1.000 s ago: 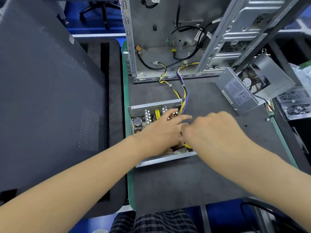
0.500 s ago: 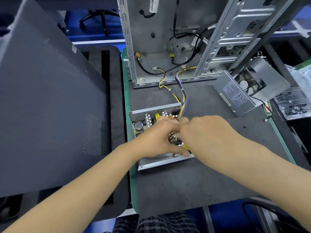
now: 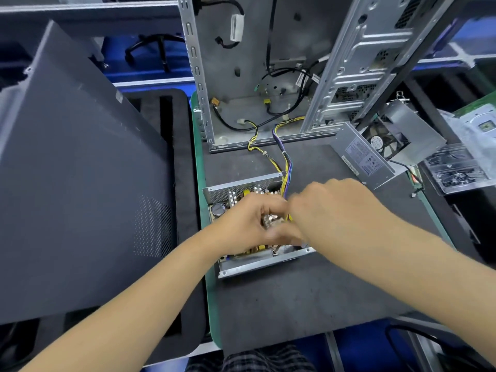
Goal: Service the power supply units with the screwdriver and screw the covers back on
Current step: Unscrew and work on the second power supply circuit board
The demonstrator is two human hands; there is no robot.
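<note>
Since a second ago I see both hands drawn closer over the open power supply unit (image 3: 241, 191) on the mat (image 3: 295, 304). Its long axis runs left-right, cables (image 3: 285, 167) leading away toward the case (image 3: 241, 76). My left hand (image 3: 249, 224) pinches a blurred metal part; the right hand (image 3: 332, 210) is blurred, grip unclear.

The mat's (image 3: 308, 304) front half lies bare, open to a reach from the near edge and the front right corner. The upright computer case (image 3: 257, 76) walls off the back edge, its wire bundle (image 3: 284, 162) trailing to the opened power supply (image 3: 241, 189) near the left edge. A second power supply (image 3: 362, 157) crowds the back right corner, and a dark side panel (image 3: 80, 170) leans just beyond the left edge.
</note>
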